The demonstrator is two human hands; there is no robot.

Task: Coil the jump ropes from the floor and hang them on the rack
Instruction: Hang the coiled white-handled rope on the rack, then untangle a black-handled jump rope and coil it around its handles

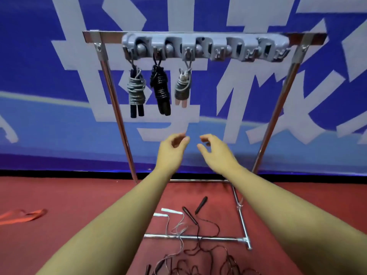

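Note:
A metal rack (111, 84) stands against the blue wall, with a grey hook bar (206, 47) across its top. Three coiled ropes hang from the left hooks: a grey one with black handles (136, 90), an all-black one (161, 90) and a grey one with white handles (182, 86). My left hand (171, 150) and my right hand (215, 150) are raised below the third coil, fingers loosely curled, holding nothing. On the red floor lie a white-handled rope (170, 212) and a black-handled rope (198, 207), their cords tangled toward the bottom edge.
The hooks on the right half of the bar carry nothing. The rack's base bars (198, 238) cross the floor under the loose ropes. An orange strap (21, 215) lies on the floor at the left.

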